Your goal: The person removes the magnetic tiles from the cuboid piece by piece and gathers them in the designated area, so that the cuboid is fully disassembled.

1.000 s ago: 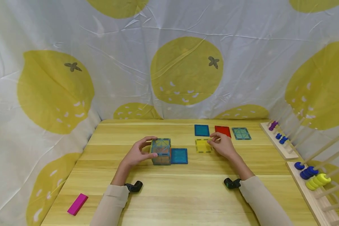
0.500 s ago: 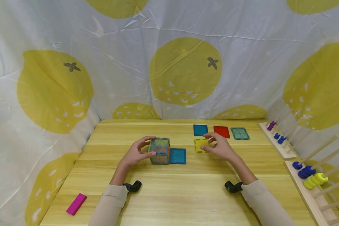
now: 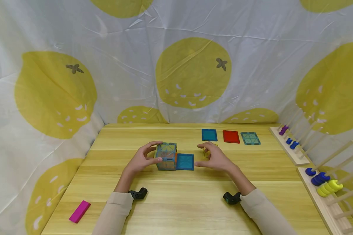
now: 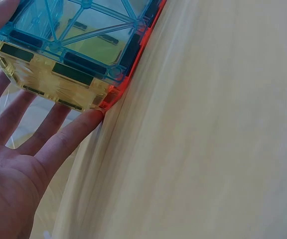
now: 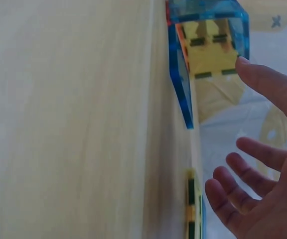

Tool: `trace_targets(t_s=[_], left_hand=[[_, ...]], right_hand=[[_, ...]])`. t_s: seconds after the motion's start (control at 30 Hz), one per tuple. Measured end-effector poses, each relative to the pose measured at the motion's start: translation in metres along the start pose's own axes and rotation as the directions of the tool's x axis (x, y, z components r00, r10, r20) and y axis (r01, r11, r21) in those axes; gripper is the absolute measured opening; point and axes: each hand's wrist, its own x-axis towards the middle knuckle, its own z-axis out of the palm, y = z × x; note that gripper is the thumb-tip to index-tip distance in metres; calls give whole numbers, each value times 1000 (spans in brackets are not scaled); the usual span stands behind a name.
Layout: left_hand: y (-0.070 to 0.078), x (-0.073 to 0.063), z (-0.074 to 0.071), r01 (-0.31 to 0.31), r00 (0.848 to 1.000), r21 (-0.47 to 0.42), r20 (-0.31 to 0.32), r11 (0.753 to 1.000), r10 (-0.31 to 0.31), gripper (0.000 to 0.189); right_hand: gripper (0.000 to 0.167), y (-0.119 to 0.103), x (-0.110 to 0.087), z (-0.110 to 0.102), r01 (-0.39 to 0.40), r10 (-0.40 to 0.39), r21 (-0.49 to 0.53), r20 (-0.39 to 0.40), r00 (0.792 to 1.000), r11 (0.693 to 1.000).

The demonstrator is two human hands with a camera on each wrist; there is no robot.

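Note:
My left hand (image 3: 141, 159) grips a cube of see-through magnetic tiles (image 3: 166, 157), thumb at its near side and fingers at the far left. In the left wrist view the cube's yellow side (image 4: 49, 72) faces the fingers, with blue tile above and red along the base. A blue tile (image 3: 185, 162) lies flat against the cube's right side. My right hand (image 3: 216, 160) hovers right of that tile, thumb and fingers spread, nothing between them. Behind it a yellow tile (image 3: 206, 153) lies mostly hidden; the right wrist view shows this yellow tile (image 5: 191, 204) edge-on, below the fingers.
Farther back lie a blue tile (image 3: 209, 134), a red tile (image 3: 231, 136) and a pale blue-green tile (image 3: 251, 138). Two wooden peg stands (image 3: 301, 160) with coloured beads line the right edge. A magenta block (image 3: 80, 211) lies front left. A lemon-patterned curtain (image 3: 123, 81) hangs behind the table.
My right hand has left the yellow tile and moved left and nearer, towards the blue tile beside the cube, its fingers spreading. The left hand stays on the cube.

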Motion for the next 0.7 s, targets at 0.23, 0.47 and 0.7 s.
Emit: trace_targets(t_s=[0.23,0.47,0.7], left_hand=[[4,0,-1,2,1000,10,-1,1000,-2,65],[5,0,0,16,1000,7,-3,1000,-16,65],[4,-1,1,11,1000,18,1,1000,-11,65]], right_hand=[[87,-11,10,18,38,-37,-32,58,998,999],[90,-20,18,29,51,-48,-27,111,993,998],[90,-24,23,37,44,-34,-76,123,992,996]])
